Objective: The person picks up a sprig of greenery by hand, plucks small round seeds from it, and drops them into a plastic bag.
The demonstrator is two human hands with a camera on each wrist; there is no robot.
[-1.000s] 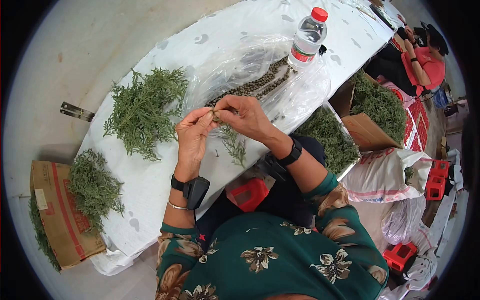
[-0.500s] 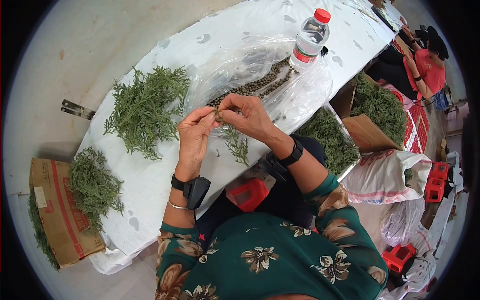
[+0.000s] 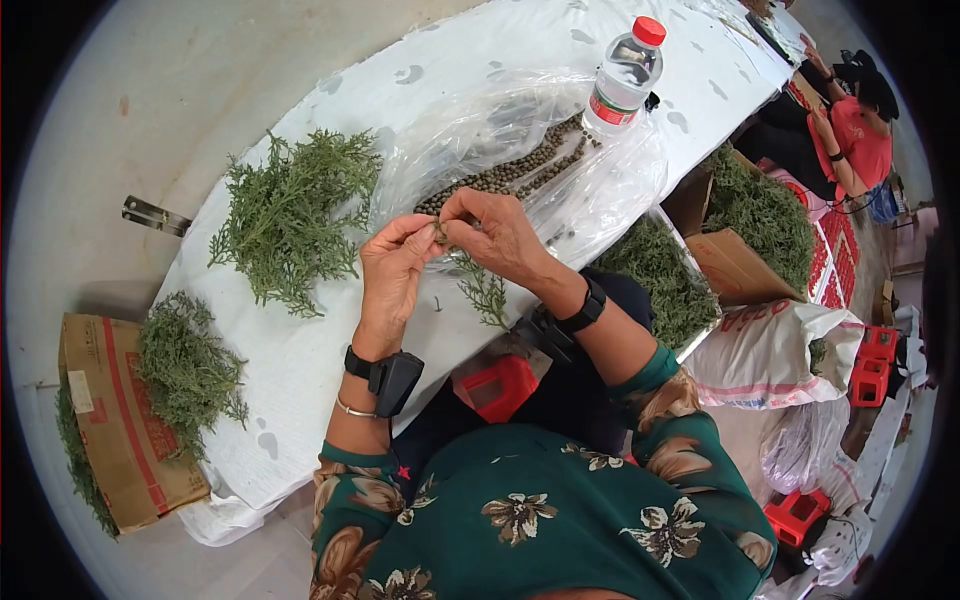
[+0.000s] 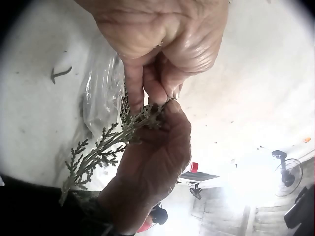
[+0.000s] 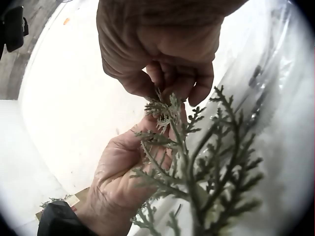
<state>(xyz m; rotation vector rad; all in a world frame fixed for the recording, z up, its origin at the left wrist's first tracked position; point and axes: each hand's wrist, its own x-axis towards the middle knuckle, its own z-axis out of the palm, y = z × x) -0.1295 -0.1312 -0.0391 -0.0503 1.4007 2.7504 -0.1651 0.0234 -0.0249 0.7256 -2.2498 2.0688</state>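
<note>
Over the near edge of the white-covered table, my left hand (image 3: 393, 268) and right hand (image 3: 500, 235) meet fingertip to fingertip. Both pinch the end of a small green conifer sprig (image 3: 485, 292), whose leafy stems hang down below my right hand. In the right wrist view its scaly green branches (image 5: 192, 172) spread out in front of the hands. Fingers partly hide the pinched end. Just beyond lies a clear plastic bag (image 3: 620, 190) with many small brown round beads or seeds (image 3: 500, 178) on it.
A water bottle (image 3: 625, 78) stands on the bag. Conifer piles lie on the table at left (image 3: 290, 220) and by a cardboard box (image 3: 125, 420). More greenery (image 3: 660, 275) fills containers at right, near a white sack (image 3: 770, 350). Another person (image 3: 850, 140) sits at the far right.
Both hands stay together at the sprig's end, with only slight finger movement. The hanging sprig has shifted a little to the right and up in the head view.
</note>
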